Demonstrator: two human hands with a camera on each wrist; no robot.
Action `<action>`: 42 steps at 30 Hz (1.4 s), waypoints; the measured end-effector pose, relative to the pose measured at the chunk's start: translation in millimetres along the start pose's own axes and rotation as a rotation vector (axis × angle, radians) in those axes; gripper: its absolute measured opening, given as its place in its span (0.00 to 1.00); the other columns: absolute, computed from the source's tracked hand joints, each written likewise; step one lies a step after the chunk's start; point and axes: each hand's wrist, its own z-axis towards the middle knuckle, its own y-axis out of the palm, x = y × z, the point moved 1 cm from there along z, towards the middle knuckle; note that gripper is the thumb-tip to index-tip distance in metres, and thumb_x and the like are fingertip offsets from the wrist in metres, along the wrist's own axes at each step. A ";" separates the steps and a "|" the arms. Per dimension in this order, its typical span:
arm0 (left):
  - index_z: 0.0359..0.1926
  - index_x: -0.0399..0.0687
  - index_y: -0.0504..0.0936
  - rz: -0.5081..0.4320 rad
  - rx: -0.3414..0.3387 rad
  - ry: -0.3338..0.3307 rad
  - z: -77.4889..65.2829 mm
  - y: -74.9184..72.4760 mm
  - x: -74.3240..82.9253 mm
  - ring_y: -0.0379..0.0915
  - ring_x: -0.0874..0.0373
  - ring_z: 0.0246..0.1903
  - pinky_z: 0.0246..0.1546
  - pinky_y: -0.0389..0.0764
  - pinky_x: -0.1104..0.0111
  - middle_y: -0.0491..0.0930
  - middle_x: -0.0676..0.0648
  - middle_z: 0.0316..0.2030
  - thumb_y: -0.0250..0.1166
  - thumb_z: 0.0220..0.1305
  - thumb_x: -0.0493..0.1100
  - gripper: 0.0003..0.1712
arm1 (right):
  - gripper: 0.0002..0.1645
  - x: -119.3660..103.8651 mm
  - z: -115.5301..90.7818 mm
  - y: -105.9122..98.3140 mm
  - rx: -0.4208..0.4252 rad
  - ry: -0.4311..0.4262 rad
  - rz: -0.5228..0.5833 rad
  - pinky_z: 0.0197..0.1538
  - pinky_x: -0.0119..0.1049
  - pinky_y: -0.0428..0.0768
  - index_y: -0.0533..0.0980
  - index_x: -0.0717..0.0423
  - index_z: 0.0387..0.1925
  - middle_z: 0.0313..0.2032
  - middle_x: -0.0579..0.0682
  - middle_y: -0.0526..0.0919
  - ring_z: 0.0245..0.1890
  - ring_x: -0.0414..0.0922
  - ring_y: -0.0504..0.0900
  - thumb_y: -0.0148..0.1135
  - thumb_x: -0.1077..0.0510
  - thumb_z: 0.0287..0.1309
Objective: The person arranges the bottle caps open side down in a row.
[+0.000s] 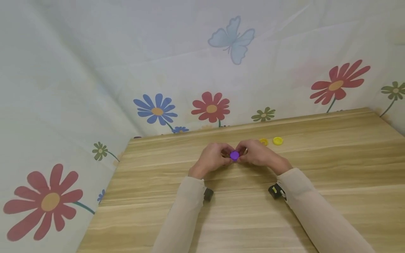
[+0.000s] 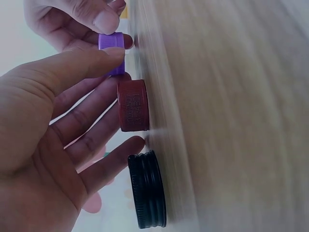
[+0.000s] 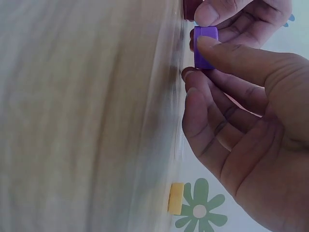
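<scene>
A small purple bottle cap (image 1: 234,155) with a ribbed side is between both hands, over the wooden table (image 1: 240,218). My left hand (image 1: 213,157) pinches it from the left with thumb and fingertips. From the right, my right hand (image 1: 257,153) pinches the same cap, thumb on its near side. The left wrist view shows a dark red cap (image 2: 133,105) standing close by my left fingers, and a black ridged cap (image 2: 147,190) a little farther along. Both of these are hidden behind the left hand in the head view.
Just past the right hand lie an orange-yellow cap (image 1: 263,141), partly covered by that hand, and a bright yellow cap (image 1: 278,141). A white cloth with printed flowers (image 1: 177,63) hangs behind the table's back edge and along its left side.
</scene>
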 end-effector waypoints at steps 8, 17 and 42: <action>0.52 0.45 0.90 0.014 -0.010 -0.006 -0.2 1.5 0.8 0.84 0.60 0.44 0.52 0.82 0.67 0.90 0.51 0.42 0.78 0.65 0.39 0.15 | 0.12 -0.2 0.5 1.2 0.008 -0.013 -0.017 0.46 0.42 0.82 0.84 0.65 0.46 0.39 0.53 0.87 0.39 0.48 0.82 0.75 0.67 0.62; 0.52 0.46 0.90 0.032 -0.019 -0.002 -1.2 2.1 0.8 0.84 0.60 0.45 0.51 0.81 0.67 0.90 0.52 0.42 0.78 0.65 0.40 0.15 | 0.13 1.8 1.2 2.7 0.000 -0.009 -0.041 0.52 0.47 0.83 0.84 0.66 0.46 0.41 0.55 0.88 0.42 0.49 0.84 0.76 0.66 0.61; 0.53 0.45 0.90 0.041 -0.023 -0.004 -1.8 1.2 3.0 0.84 0.59 0.44 0.48 0.81 0.68 0.90 0.51 0.43 0.80 0.63 0.40 0.18 | 0.14 0.3 0.7 4.2 -0.002 0.006 -0.035 0.50 0.44 0.83 0.83 0.66 0.47 0.39 0.53 0.88 0.40 0.48 0.83 0.77 0.66 0.61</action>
